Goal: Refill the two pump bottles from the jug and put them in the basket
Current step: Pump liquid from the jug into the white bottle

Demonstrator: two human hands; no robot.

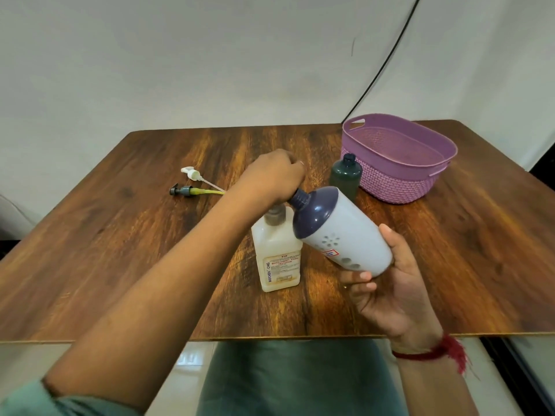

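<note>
I hold a white jug with a dark blue top tilted above the table, its neck pointing up and left. My right hand grips its base. My left hand is closed around the jug's cap end, which it hides. Just below the neck stands a cream pump bottle with a printed label and no pump on its neck. A dark green pump bottle, also without its pump, stands upright against the purple basket at the back right. The basket holds nothing that I can see.
Two removed pump heads lie at the back left of the wooden table: a white one and a dark one with a yellowish tube. A black cable hangs along the wall behind the basket.
</note>
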